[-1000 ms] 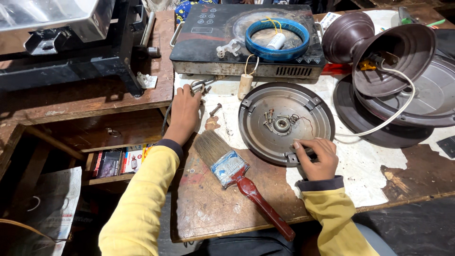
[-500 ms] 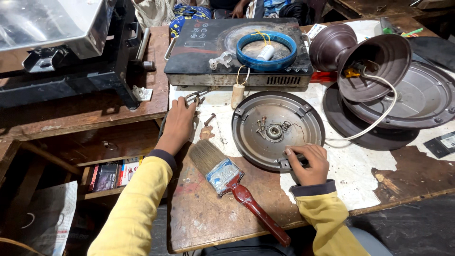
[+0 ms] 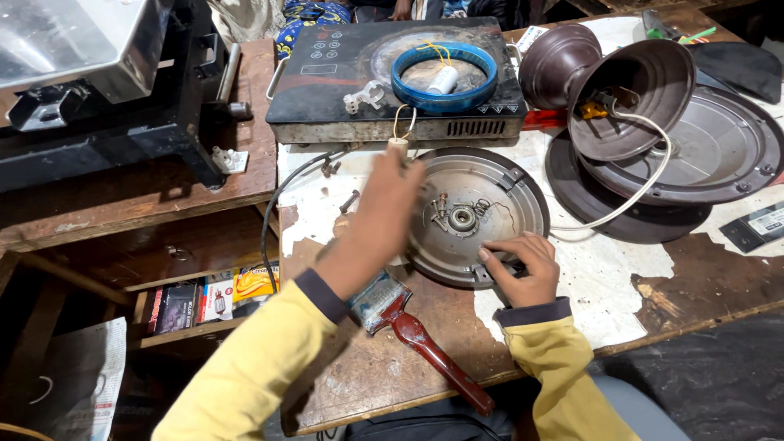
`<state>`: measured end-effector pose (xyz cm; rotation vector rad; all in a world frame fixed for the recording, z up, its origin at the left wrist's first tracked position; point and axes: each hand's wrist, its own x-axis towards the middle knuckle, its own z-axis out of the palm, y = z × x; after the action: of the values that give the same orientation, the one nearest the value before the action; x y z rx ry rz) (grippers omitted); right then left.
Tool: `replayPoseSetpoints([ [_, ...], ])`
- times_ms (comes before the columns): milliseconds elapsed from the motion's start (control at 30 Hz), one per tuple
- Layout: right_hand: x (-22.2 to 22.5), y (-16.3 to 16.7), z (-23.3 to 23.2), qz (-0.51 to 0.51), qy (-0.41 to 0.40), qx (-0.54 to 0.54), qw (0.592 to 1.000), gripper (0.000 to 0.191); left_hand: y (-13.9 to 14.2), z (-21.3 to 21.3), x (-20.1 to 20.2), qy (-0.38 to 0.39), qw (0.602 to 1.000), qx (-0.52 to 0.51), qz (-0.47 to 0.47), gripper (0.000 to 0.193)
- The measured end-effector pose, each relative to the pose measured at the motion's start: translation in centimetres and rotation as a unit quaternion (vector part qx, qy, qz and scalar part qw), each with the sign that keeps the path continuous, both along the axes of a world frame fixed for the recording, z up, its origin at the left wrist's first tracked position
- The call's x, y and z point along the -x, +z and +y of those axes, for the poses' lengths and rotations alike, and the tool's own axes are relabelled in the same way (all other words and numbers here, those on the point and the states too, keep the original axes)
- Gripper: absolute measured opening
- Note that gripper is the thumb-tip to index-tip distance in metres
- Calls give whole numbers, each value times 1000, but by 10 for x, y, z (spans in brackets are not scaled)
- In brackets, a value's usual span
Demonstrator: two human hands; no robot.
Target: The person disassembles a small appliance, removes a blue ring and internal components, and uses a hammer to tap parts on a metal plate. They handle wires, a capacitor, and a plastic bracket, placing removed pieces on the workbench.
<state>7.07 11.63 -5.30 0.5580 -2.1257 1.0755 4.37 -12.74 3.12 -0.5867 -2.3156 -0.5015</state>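
Two hands work over the round metal plate lying flat on the worn wooden surface. Nearest me from the plate, a red-handled brush lies at its near-left, partly under the yellow sleeve. The right hand presses its curled fingers on the plate's near rim, pinning it rather than gripping anything. The left hand is blurred above the plate's left edge; I cannot tell whether its grip is clenched or released. My worry: that sweeping hand could knock the loose screws just left of the plate off the edge, or catch the thin wires at the plate's hub. Left of the plate and lower, a shelf holds small flat packets, one yellow-orange, others dark. Beyond the plate sits a black flat cooktop carrying a blue ring. Right of the plate, a brown metal cone trails a white cord that could snag; farther right lies a small black label card
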Motion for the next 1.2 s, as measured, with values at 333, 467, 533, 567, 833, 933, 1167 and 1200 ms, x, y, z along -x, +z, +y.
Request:
replayPoseSetpoints([
  [333, 10, -20, 12, 8, 5, 9, 1000, 25, 1, 88, -34, -103, 990, -8, -95, 55],
  [467, 9, -25, 15, -19, 5, 46, 999, 20, -5, 92, -36, -117, 986, -20, -114, 53],
  [533, 6, -26, 11, -25, -6, 76, 997, 16, -7, 90, -38, -117, 984, -58, -119, 59],
  [567, 4, -26, 9, -68, -1, 129, 989, 18, -8, 88, -39, -118, 983, -77, -121, 61],
  [833, 2, -21, 8, -87, 13, 170, 982, 16, -12, 82, -43, -111, 981, -57, -151, 62],
  [933, 4, -25, 12, -46, 54, 163, 984, 14, -15, 82, -43, -118, 981, -62, -143, 62],
  [1167, 7, -33, 10, -139, 126, 282, 941, 13, -19, 82, -46, -149, 973, -113, -134, 40],
  [1200, 6, -32, 9, -137, 127, 284, 940, 13, -19, 82, -46, -152, 971, -133, -127, 39],
])
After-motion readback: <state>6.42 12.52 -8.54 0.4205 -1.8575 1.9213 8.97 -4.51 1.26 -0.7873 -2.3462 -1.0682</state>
